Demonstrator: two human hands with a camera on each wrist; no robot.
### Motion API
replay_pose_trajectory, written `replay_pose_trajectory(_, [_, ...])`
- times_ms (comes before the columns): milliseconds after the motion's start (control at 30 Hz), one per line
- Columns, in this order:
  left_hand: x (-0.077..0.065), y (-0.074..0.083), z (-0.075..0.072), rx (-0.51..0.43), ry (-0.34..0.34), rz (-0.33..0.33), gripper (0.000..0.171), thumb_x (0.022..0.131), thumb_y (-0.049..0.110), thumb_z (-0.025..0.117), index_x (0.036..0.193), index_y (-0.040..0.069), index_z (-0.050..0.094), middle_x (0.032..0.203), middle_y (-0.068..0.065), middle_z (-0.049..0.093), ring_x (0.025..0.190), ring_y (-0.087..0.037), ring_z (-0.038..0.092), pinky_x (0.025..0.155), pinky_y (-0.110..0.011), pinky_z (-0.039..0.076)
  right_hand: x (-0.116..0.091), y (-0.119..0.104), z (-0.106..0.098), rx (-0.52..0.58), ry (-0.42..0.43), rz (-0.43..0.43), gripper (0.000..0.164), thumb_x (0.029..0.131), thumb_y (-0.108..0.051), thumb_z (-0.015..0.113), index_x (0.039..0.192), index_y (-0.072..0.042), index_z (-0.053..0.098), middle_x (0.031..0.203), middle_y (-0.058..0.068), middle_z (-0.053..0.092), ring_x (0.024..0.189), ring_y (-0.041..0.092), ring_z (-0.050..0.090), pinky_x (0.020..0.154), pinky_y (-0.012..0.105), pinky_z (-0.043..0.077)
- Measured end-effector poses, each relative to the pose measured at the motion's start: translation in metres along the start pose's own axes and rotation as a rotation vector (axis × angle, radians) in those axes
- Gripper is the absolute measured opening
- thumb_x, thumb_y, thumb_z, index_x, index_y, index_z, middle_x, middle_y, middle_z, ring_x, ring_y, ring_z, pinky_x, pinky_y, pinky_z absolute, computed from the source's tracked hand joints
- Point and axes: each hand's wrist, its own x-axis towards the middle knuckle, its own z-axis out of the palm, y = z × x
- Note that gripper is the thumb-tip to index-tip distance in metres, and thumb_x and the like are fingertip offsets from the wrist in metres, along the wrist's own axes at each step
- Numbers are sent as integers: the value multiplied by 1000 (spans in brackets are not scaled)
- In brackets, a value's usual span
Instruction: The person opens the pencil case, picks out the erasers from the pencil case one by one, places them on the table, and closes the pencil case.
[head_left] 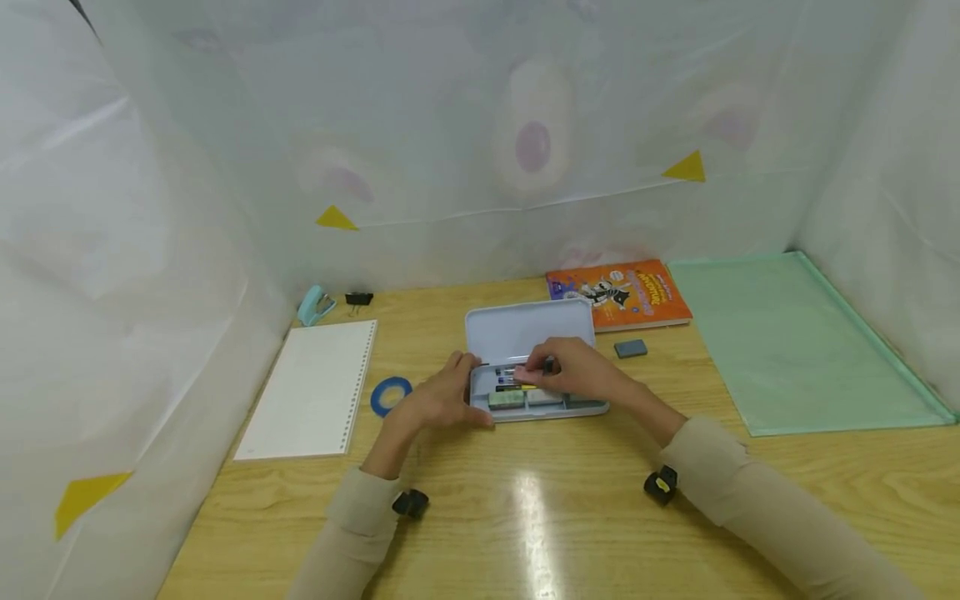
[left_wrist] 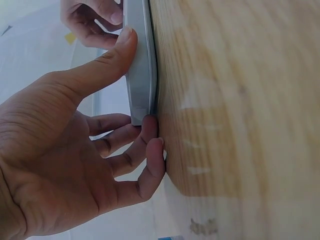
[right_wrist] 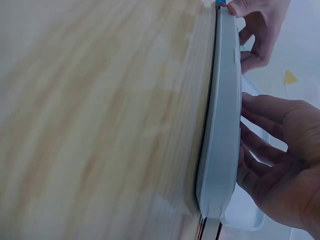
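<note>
A pale blue-grey pencil case (head_left: 501,330) lies on the table with its lid raised at the back. My left hand (head_left: 442,396) grips its left end, thumb at the front corner and fingers bent around the side; the left wrist view shows the thumb (left_wrist: 127,42) on the rim. My right hand (head_left: 573,367) reaches over the tray, its fingertips down among the pens (head_left: 507,380); whether they pinch one I cannot tell. Along the front of the tray sit a green block-shaped eraser (head_left: 506,401) and a whitish block (head_left: 543,397). The case wall hides the fingertips in the right wrist view.
Left of the case are blue tape (head_left: 391,396), a white notepad (head_left: 311,387), a light-blue stapler (head_left: 315,306) and a black binder clip (head_left: 359,298). An orange book (head_left: 645,292) lies behind, a dark eraser (head_left: 631,348) and a greenish glass sheet (head_left: 802,350) to the right.
</note>
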Motion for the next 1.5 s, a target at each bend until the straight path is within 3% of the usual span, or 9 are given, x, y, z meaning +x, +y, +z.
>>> replay_pose_trajectory(167, [0, 0, -1, -6, 3, -4, 91, 84, 40, 88, 151, 5, 37, 135, -11, 42, 114, -25, 51, 100, -44, 48, 5, -4, 4, -47, 12, 17, 7, 93, -13, 79, 98, -8, 76, 94, 2, 74, 81, 13, 64, 74, 34, 53])
replay_pose_trajectory(367, [0, 1, 1, -1, 7, 5, 91, 83, 38, 90, 149, 4, 39, 132, -11, 43, 112, -25, 51, 101, -43, 47, -2, 3, -3, 37, 24, 77, 10, 91, -7, 78, 99, -12, 75, 95, 0, 74, 77, 11, 64, 70, 33, 53])
replay_pose_trajectory(533, [-1, 2, 0, 8, 9, -3, 92, 83, 38, 90, 150, 4, 38, 133, -12, 43, 112, -25, 51, 100, -44, 48, -18, 12, -24, 66, 71, 143, 8, 94, -10, 75, 101, -14, 76, 99, 0, 73, 86, 15, 68, 77, 35, 55])
replay_pose_trajectory(733, [-1, 2, 0, 30, 9, -10, 92, 83, 39, 89, 151, 5, 37, 137, -12, 43, 113, -26, 52, 100, -44, 49, -43, 31, -57, 5, 146, 179, 8, 96, -17, 77, 102, -13, 78, 99, 1, 73, 89, 16, 67, 80, 33, 54])
replay_pose_trajectory(1067, [-1, 2, 0, 20, 1, -8, 93, 83, 39, 89, 151, 4, 37, 136, -13, 42, 113, -27, 52, 100, -46, 48, -88, 64, -100, -120, 215, 335, 16, 98, -23, 74, 109, -12, 78, 104, 7, 76, 94, 23, 70, 79, 34, 54])
replay_pose_trajectory(1300, [-1, 1, 1, 15, 3, -6, 94, 83, 39, 89, 152, 4, 37, 135, -13, 42, 111, -27, 51, 99, -45, 48, -111, 81, -118, -129, 219, 365, 18, 100, -24, 72, 111, -11, 78, 107, 9, 75, 94, 24, 68, 73, 28, 52])
replay_pose_trajectory(1500, [-2, 2, 1, 6, 1, -4, 94, 83, 40, 89, 152, 4, 37, 134, -13, 42, 110, -26, 51, 97, -45, 49, -119, 90, -121, -133, 192, 391, 22, 99, -28, 74, 112, -10, 77, 112, 13, 74, 94, 25, 68, 70, 29, 52])
